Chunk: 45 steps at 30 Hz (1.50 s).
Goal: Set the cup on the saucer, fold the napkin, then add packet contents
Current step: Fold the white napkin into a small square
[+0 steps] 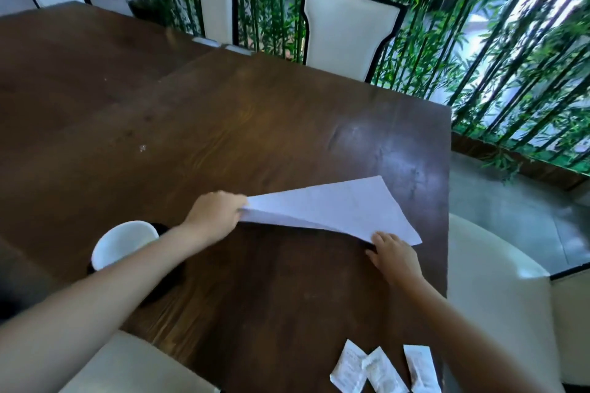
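My left hand (214, 212) pinched the white napkin's (332, 209) left corner, fingers closed on it and lifting it off the surface (223, 124). My right hand (394, 254) lay open, pressing the napkin's near corner by the right edge. The cup (123, 242) sat on its dark saucer (162, 228) toward the left edge; three packets (380, 370) lay at the near edge.

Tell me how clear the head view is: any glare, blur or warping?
Head view: window glare sheens the table near its right edge; chairs and bamboo bow from wide-angle distortion; left hand slightly motion-blurred; napkin and packets readable.
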Motion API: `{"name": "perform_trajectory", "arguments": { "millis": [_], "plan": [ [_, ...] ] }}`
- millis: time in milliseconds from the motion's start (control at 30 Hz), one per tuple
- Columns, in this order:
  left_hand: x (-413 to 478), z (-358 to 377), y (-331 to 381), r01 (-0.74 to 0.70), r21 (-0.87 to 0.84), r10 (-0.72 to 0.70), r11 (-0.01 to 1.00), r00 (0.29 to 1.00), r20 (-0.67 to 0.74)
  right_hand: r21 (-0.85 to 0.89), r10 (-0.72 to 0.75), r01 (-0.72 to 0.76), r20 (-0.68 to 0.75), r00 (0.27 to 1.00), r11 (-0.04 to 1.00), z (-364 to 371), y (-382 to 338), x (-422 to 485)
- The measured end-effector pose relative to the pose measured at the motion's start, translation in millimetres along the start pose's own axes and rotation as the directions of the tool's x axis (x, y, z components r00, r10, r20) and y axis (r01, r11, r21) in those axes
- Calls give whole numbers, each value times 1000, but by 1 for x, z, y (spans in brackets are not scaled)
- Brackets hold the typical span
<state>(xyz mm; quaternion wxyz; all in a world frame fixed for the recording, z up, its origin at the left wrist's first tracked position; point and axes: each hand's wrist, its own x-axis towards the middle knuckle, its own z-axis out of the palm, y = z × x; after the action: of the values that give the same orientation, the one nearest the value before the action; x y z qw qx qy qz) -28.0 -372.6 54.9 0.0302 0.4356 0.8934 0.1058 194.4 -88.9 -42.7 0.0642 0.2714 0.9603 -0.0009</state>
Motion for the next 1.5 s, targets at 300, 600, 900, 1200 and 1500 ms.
{"name": "perform_trajectory", "arguments": {
  "millis": [300, 600, 900, 1200, 1500],
  "plan": [
    [43, -140, 51, -86, -149, 50, 985, 972, -231, 325, 265, -220, -101, 959, 920, -39, 21, -19],
    [41, -162, 18, 101, -357, -169, 929, 971, -167, 621, 344, -130, -238, 908, 773, -136, 65, -16],
    [39, -108, -19, 301, -352, -329, 886, 944, -20, 502, 326, -166, -251, 911, 849, -141, 53, 1],
    [91, -55, -56, 506, -516, -509, 691, 847, 149, 243, 248, -183, -274, 929, 953, -130, 39, 72],
    [158, -2, -86, 552, -606, -560, 573, 804, 203, 180, 287, -247, -249, 925, 952, -105, 31, 146]
  ]
}}
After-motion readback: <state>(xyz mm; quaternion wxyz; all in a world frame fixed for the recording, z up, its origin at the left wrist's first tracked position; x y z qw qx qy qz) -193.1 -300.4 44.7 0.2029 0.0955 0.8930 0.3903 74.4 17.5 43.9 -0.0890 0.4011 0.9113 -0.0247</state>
